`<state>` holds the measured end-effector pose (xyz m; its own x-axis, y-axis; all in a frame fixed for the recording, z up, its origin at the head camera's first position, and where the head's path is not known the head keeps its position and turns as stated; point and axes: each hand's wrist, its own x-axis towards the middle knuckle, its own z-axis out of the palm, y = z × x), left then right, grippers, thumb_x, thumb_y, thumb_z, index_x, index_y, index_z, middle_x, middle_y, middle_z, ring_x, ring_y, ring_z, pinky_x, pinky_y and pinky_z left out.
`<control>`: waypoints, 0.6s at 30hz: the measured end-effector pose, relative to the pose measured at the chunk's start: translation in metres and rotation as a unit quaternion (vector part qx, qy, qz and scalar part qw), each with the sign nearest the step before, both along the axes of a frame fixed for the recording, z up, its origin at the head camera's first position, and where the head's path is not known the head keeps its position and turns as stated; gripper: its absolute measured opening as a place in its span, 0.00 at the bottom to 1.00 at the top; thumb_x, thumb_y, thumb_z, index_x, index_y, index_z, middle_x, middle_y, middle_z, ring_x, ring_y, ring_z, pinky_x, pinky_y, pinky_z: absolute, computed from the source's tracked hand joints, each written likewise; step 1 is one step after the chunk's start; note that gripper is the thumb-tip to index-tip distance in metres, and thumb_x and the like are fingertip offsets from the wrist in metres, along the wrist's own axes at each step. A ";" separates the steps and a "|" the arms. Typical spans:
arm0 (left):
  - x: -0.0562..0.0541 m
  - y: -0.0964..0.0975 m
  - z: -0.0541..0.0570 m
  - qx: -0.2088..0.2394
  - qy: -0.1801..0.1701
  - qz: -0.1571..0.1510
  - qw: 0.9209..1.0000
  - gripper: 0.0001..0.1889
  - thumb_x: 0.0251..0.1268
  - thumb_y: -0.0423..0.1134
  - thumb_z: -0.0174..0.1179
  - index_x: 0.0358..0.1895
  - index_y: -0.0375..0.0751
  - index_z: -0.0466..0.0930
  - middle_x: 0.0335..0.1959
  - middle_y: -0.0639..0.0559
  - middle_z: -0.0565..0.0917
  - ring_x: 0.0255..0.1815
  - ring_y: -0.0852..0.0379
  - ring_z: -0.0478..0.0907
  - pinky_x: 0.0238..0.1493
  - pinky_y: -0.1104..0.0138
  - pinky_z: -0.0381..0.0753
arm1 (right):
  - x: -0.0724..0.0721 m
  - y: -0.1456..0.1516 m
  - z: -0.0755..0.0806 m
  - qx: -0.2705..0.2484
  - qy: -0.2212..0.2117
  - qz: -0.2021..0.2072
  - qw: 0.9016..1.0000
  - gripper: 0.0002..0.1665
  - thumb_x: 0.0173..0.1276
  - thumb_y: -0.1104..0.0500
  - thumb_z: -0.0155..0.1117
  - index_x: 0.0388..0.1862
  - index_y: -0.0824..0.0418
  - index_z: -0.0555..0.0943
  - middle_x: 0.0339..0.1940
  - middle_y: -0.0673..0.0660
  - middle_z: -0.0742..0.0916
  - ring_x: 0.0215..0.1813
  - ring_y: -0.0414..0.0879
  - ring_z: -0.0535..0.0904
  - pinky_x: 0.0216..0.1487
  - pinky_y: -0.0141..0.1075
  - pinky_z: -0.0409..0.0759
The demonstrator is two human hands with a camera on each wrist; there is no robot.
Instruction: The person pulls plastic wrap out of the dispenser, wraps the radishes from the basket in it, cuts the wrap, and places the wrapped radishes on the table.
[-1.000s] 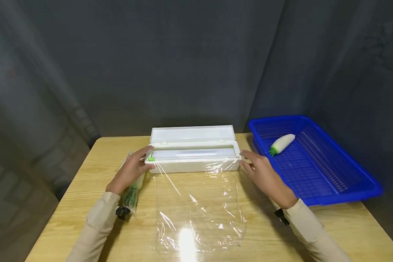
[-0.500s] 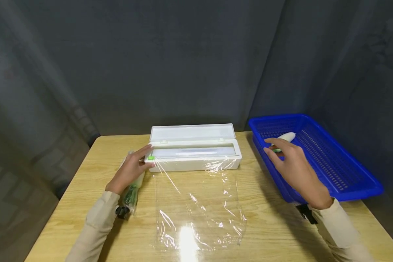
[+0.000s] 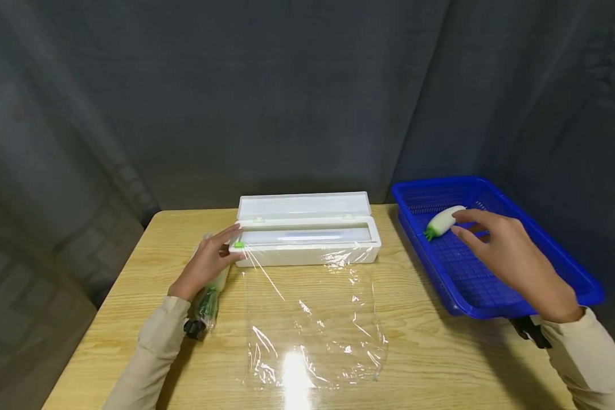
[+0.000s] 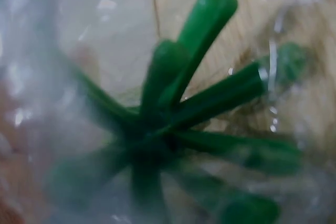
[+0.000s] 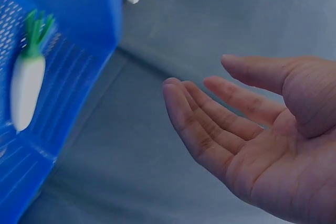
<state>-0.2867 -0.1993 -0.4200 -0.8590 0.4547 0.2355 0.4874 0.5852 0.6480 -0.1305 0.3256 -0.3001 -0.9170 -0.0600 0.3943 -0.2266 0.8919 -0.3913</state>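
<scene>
My left hand (image 3: 205, 266) grips the left end of a white cling film dispenser (image 3: 307, 257), thumb at the front and fingers on top. The dispenser's lid (image 3: 304, 206) is raised, showing the roll inside. From its front a clear sheet of cling film (image 3: 312, 319) spreads over the table. Beneath my left forearm lies a film-wrapped radish (image 3: 210, 297), partly hidden; its green stalks (image 4: 210, 103) fill the left wrist view. My right hand (image 3: 517, 262) hovers over the blue basket with fingers parted, holding nothing. Just left of its fingertips lies a white radish (image 3: 443, 222) with green stalks.
The blue basket (image 3: 538, 247) stands at the table's right side, its near corner by the table edge. A wooden table (image 3: 133, 296) carries everything. Dark grey curtains (image 3: 307, 102) hang behind and on both sides.
My right hand has left the dispenser's right end and moved right, over the basket to beside the radish. The left hand stays on the dispenser.
</scene>
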 end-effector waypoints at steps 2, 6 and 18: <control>0.000 0.000 -0.001 0.002 -0.003 -0.001 1.000 0.35 0.72 0.36 0.68 0.79 0.38 0.66 0.82 0.40 0.63 0.56 0.40 0.86 0.57 0.47 0.84 | -0.002 0.008 -0.001 0.010 0.004 0.003 1.000 0.16 0.76 0.66 0.67 0.59 0.70 0.83 0.54 0.74 0.87 0.44 0.70 0.87 0.37 0.57 0.84; -0.001 -0.001 -0.001 0.001 -0.007 -0.001 1.000 0.35 0.72 0.37 0.68 0.79 0.38 0.66 0.82 0.40 0.63 0.57 0.39 0.85 0.63 0.44 0.80 | -0.007 0.020 -0.006 0.026 0.000 0.001 1.000 0.13 0.74 0.68 0.68 0.54 0.69 0.85 0.50 0.72 0.89 0.43 0.67 0.86 0.35 0.52 0.83; -0.001 -0.001 0.000 -0.009 -0.018 -0.001 1.000 0.36 0.73 0.36 0.67 0.80 0.36 0.64 0.83 0.40 0.62 0.58 0.39 0.85 0.63 0.42 0.79 | -0.021 0.049 -0.013 0.048 -0.032 -0.013 0.998 0.13 0.73 0.70 0.67 0.54 0.74 0.82 0.51 0.78 0.86 0.43 0.71 0.86 0.41 0.63 0.83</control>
<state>-0.2875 -0.2001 -0.4197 -0.8655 0.4606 0.1968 0.4657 0.5953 0.6549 -0.1515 0.3751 -0.3133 -0.9418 -0.0716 0.3284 -0.1809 0.9313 -0.3160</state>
